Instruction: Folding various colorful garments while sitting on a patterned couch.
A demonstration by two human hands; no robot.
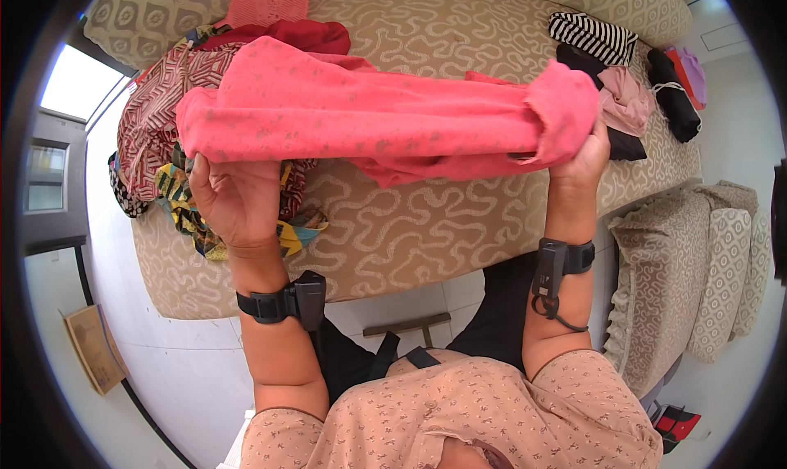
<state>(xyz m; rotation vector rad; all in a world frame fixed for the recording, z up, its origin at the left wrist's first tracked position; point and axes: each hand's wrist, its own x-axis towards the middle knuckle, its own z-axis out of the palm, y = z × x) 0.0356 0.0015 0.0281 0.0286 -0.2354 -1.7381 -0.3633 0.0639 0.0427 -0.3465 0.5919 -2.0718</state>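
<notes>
A pink garment with small grey prints [369, 112] is stretched lengthwise between both hands, above a patterned sofa seat. My left hand [237, 195] grips its lower left corner between thumb and fingers. At the other end, the garment's bunched edge covers part of my right hand [584, 155], which holds it from beneath; those fingertips are hidden. Behind the left end lies a loose heap of clothes, with a red and cream patterned cloth [147, 118], a multicoloured cloth [209, 241] and a dark red cloth [326, 37].
Past my right hand lie a rolled striped cloth [593, 37], a light pink cloth [626, 100] and a black roll tied with white cord [674, 100]. A coral textured item [270, 1] leans at the sofa back. Another cushioned seat [658, 278] stands at the right.
</notes>
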